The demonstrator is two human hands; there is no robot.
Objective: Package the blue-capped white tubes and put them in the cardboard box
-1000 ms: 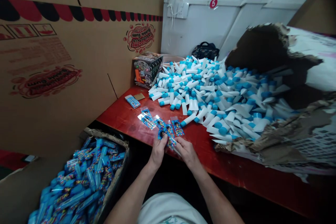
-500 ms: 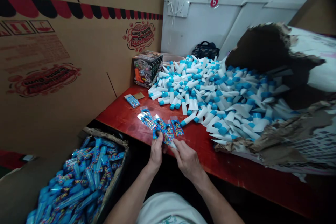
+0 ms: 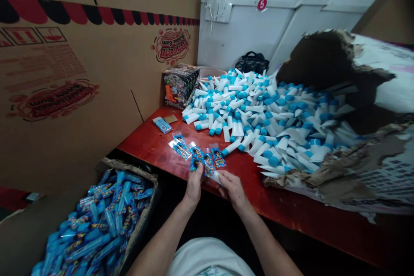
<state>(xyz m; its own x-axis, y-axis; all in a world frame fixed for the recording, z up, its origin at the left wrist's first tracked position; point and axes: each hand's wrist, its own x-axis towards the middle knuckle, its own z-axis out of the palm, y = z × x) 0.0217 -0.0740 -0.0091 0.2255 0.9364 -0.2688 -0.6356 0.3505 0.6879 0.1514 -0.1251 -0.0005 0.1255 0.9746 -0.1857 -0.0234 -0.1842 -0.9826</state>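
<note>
My left hand (image 3: 194, 184) is closed, thumb on top, pinching a blue printed plastic sleeve (image 3: 196, 162) near the table's front edge. My right hand (image 3: 233, 189) is closed around a small white tube (image 3: 214, 175), whose end points toward the left hand; fingers hide the rest of it. Just beyond the hands lie several more printed sleeves, one of them a separate sleeve (image 3: 217, 156) to the right. A large heap of white tubes with blue caps (image 3: 237, 108) covers the table behind them.
Left and below stands an open carton (image 3: 154, 185) of sleeved blue tubes (image 3: 106, 224). A tall cardboard box (image 3: 123, 64) walls off the left side. On the red table (image 3: 142, 142) are a sleeve bundle (image 3: 162, 125) and a printed box (image 3: 181, 85). A torn carton (image 3: 365, 159) spills tubes at right.
My right hand has shifted slightly right and turned, showing more of the white tube. The left hand has moved a little to the right with its sleeve.
</note>
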